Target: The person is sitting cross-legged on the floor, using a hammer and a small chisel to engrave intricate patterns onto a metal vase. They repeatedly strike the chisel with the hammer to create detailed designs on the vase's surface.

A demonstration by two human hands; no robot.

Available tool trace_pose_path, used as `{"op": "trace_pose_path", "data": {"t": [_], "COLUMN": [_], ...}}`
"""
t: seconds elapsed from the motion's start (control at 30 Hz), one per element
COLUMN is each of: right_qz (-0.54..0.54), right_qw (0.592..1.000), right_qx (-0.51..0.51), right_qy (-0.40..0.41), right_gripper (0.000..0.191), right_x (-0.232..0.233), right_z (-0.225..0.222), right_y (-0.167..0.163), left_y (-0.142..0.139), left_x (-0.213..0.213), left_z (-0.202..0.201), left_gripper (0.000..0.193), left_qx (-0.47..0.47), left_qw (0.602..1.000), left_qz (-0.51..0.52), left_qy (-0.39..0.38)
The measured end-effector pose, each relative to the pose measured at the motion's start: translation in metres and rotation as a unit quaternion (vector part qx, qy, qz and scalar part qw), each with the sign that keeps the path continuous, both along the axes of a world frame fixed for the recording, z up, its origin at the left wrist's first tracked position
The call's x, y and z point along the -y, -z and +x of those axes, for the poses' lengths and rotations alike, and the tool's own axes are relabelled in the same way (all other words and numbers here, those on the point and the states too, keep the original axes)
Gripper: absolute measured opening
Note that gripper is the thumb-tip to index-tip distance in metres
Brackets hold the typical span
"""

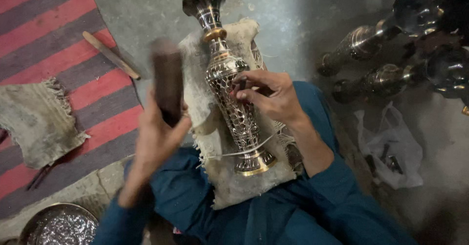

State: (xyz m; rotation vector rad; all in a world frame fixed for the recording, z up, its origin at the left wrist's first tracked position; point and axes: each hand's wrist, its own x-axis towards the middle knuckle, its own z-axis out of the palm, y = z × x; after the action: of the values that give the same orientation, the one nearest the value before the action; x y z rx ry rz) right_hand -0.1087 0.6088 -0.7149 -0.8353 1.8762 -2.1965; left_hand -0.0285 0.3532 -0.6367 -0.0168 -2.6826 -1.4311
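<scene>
Here left hand (159, 137) grips blurred, seemingly wooden mallet (167, 81); right hand (271, 96) touches vase (229, 79).

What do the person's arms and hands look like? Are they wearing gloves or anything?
No gloves: both the left hand and the right hand are bare, with no rings or watch visible. The teal-blue sleeves are loose fabric, pushed up so the forearms show. The clothing over the lap is the same teal-blue.

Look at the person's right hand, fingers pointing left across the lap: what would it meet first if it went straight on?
Probably the patterned metal vase: the right hand already has its fingertips at the vase's body. Whether a thin tool sits between them is unclear.
</scene>
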Motion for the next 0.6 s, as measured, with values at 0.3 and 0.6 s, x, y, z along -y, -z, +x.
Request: {"op": "trace_pose_path", "data": {"t": [0.3,0.6], "right_qz": [-0.007,0.015], "right_qw": [1.000,0.999], "right_qx": [-0.020,-0.037], "right_qy": [0.014,0.024], "right_gripper": [0.032,0.030], "right_x": [0.003,0.008], "right_z": [0.001,0.001], "right_y": [0.003,-0.001], "left_y": [-0.063,-0.072], "left_x": [0.011,0.017], "left_z": [-0.017,-0.021], "left_gripper": [0.068,0.062], "left_qx": [0.015,-0.064], "left_qw": [0.984,0.900], "left_qz": [-0.173,-0.418], "left_qy": [0.048,0.105]}}
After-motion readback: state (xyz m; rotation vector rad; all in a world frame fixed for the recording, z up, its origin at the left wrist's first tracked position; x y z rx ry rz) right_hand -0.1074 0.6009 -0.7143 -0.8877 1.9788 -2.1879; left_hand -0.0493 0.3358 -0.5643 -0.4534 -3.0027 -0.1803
